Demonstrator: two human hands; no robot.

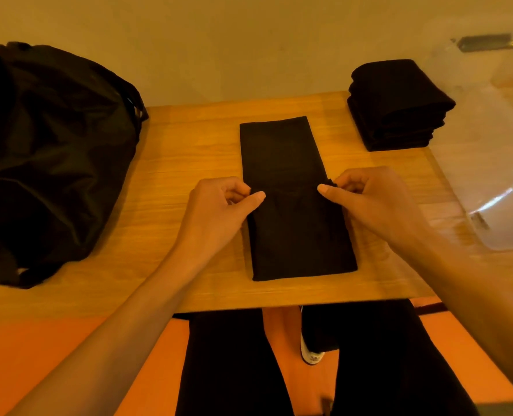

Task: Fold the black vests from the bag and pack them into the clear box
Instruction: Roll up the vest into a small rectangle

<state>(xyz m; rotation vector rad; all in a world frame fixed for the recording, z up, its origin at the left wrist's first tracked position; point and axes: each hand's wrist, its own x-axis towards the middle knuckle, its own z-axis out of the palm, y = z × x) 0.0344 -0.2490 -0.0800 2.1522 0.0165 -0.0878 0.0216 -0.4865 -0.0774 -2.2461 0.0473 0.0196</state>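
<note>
A black vest (294, 205) lies folded lengthwise on the tabletop (174, 163). The left hand (219, 211) and right hand (372, 202) each have a pinching grip on a side edge — near its middle.

1 black vest (291, 163) lies flat as a long narrow strip, with a fold edge across its middle. More folded vests (399, 106) sit stacked at far right beside the clear box (495, 223). The black bag (48, 151) slumps at left.

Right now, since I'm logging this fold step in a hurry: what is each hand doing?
Left hand: pinches the left edge of the black vest.
Right hand: pinches the vest's right edge.
</note>
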